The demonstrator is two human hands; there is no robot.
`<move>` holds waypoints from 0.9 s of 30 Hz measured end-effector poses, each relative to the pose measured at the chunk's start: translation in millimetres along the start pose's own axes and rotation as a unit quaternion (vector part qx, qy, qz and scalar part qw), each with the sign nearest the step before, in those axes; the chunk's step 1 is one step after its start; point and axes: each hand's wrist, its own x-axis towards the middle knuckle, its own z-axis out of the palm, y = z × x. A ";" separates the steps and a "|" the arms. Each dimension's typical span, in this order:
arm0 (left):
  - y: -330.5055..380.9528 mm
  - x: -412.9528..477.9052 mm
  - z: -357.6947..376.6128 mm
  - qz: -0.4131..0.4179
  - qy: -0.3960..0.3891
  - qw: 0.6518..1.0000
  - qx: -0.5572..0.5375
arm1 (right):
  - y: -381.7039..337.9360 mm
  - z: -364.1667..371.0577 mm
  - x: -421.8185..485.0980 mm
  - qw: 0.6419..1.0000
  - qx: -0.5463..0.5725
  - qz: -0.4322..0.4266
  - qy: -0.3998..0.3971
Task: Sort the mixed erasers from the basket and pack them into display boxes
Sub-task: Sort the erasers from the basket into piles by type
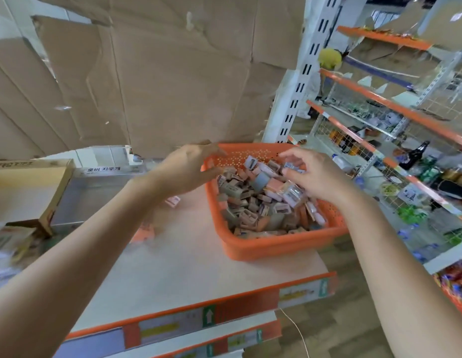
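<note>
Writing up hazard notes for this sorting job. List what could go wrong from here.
1. The basket sits close to the shelf's right edge; a hard nudge could tip it off.
2. The erasers are heaped high at the back; the right hand rummaging there may flick some out.
3. A loose eraser lies by the left hand and could be swept off.

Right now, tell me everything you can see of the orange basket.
The orange basket is squarish, plastic-looking, with perforated walls and a solid rim. It sits upright on the pale shelf top, heaped with small wrapped erasers. The left hand is at its far left rim; the right hand, over the heap, pinches one eraser packet.
</note>
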 end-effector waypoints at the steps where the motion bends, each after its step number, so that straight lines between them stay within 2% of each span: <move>1: 5.6 5.1 4.2 -0.003 -0.003 1.000 0.000 | 5.7 -1.6 2.4 1.000 0.003 -0.004 -0.012; 10: 37.8 38.9 37.8 -0.073 0.003 0.997 0.015 | 43.3 -6.3 34.9 0.988 0.007 -0.086 -0.126; 14: 48.5 41.6 43.4 -0.099 -0.019 0.995 0.013 | 46.7 -5.4 45.2 0.979 0.013 -0.122 -0.164; 19: 49.9 49.3 47.1 -0.114 -0.042 0.993 0.005 | 55.5 -8.1 43.2 0.946 -0.026 -0.164 -0.279; 22: 43.9 52.5 51.6 -0.111 -0.050 0.992 0.003 | 58.1 -6.8 39.5 0.941 -0.061 -0.172 -0.286; 27: 42.4 53.7 52.3 -0.100 -0.049 0.994 -0.005 | 56.3 1.5 35.7 0.946 -0.105 -0.182 -0.247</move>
